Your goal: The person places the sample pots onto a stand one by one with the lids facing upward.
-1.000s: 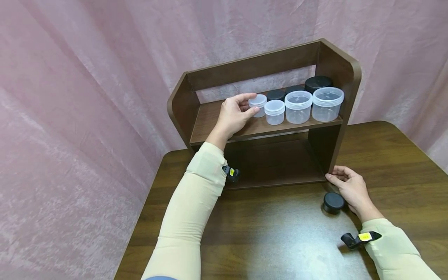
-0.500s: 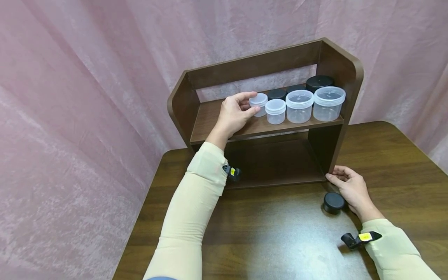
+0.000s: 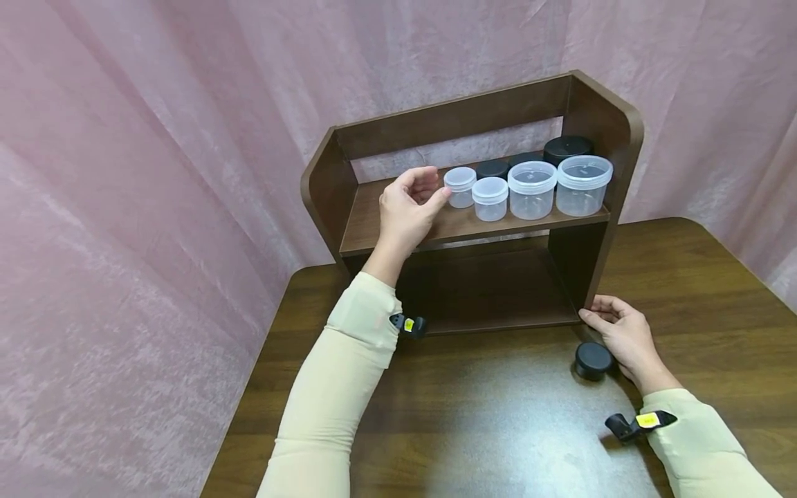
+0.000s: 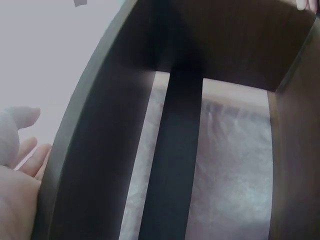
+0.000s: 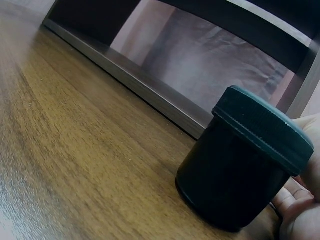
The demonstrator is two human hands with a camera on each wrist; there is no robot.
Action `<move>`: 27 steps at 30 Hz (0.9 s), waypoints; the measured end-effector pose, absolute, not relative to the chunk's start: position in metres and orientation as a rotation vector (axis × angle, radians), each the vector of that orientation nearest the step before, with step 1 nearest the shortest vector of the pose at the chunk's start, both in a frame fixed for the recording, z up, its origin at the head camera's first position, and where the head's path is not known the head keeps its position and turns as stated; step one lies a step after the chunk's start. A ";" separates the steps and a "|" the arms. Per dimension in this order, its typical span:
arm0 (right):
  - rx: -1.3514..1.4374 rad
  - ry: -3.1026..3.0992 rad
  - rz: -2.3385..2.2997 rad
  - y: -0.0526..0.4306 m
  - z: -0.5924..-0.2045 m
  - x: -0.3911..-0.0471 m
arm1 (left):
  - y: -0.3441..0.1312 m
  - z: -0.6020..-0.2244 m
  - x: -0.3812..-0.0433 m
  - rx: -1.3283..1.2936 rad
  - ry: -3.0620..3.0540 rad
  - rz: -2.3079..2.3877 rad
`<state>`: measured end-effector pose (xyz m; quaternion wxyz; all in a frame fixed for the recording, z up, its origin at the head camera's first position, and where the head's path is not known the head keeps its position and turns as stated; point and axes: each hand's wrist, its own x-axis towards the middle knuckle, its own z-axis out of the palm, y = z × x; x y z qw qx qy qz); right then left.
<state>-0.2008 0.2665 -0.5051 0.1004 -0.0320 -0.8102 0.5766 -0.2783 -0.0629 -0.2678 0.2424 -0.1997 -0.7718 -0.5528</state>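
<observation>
On the upper board of a brown wooden shelf [image 3: 380,207] stand two small clear jars with whitish lids: the left one [image 3: 461,188] and one nearer the front [image 3: 490,200]. My left hand [image 3: 403,211] is just left of the left jar, fingers loosely bent and apart from the thumb, whose tip appears close to the jar. In the left wrist view the left hand [image 4: 20,165] shows beside the shelf's edge. My right hand [image 3: 625,339] holds the shelf's lower right corner, thumb at its front edge. In front of that hand a black lidded jar [image 5: 235,165] stands upright on the table.
Two larger clear jars, one in the middle [image 3: 531,190] and one at the right [image 3: 584,185], complete the front row. Behind them are several black jars, the tallest [image 3: 566,149] at the right. The shelf stands on a wooden table [image 3: 473,415] before a pink curtain [image 3: 156,207].
My left hand has let go of the left small clear jar and drawn back to the left. The jar stays on the upper board. The right hand has not visibly moved.
</observation>
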 end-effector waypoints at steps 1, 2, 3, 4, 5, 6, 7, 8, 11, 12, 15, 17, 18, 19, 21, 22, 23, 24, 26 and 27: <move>-0.093 -2.394 1.703 0.266 -0.505 -0.202 | -0.062 -0.266 -0.272 -0.545 -2.087 -1.514; -0.091 -2.393 1.703 0.266 -0.505 -0.203 | -0.061 -0.264 -0.265 -0.551 -2.066 -1.526; -0.087 -2.391 1.704 0.266 -0.505 -0.204 | -0.060 -0.262 -0.257 -0.562 -2.050 -1.537; -0.088 -2.389 1.700 0.266 -0.505 -0.205 | -0.059 -0.261 -0.249 -0.581 -2.041 -1.545; -0.090 -2.387 1.698 0.266 -0.506 -0.205 | -0.057 -0.259 -0.241 -0.605 -2.038 -1.547; -0.089 -2.386 1.697 0.266 -0.506 -0.206 | -0.055 -0.258 -0.233 -0.631 -2.038 -1.550; -0.088 -2.384 1.700 0.265 -0.507 -0.206 | -0.053 -0.257 -0.224 -0.657 -2.041 -1.555; -0.091 -2.380 1.699 0.265 -0.507 -0.206 | -0.052 -0.259 -0.219 -0.683 -2.048 -1.559; -0.092 -2.374 1.705 0.263 -0.507 -0.207 | -0.047 -0.267 -0.206 -0.767 -2.062 -1.566; -0.091 -2.373 1.708 0.263 -0.506 -0.207 | -0.044 -0.271 -0.202 -0.793 -2.064 -1.571; -0.090 -2.376 1.707 0.262 -0.505 -0.206 | -0.036 -0.291 -0.197 -0.877 -2.081 -1.580; -0.092 -2.377 1.705 0.262 -0.506 -0.206 | -0.030 -0.309 -0.198 -0.935 -2.110 -1.561; -0.093 -2.377 1.705 0.262 -0.506 -0.206 | -0.026 -0.318 -0.199 -0.966 -2.126 -1.548; -0.092 -2.378 1.707 0.262 -0.506 -0.206 | -0.023 -0.327 -0.199 -0.996 -2.143 -1.533; -0.089 -2.377 1.709 0.262 -0.507 -0.206 | -0.017 -0.343 -0.200 -1.048 -2.174 -1.505; -0.088 -2.377 1.711 0.262 -0.507 -0.206 | -0.014 -0.350 -0.199 -1.067 -2.190 -1.486; -0.086 -2.375 1.712 0.263 -0.507 -0.207 | -0.011 -0.355 -0.198 -1.081 -2.205 -1.475; -0.084 -2.373 1.715 0.263 -0.507 -0.207 | -0.008 -0.360 -0.197 -1.090 -2.220 -1.468; -0.084 -2.370 1.714 0.263 -0.507 -0.207 | -0.003 -0.368 -0.196 -1.101 -2.245 -1.469; -0.085 -2.371 1.711 0.263 -0.507 -0.207 | -0.001 -0.372 -0.196 -1.102 -2.262 -1.458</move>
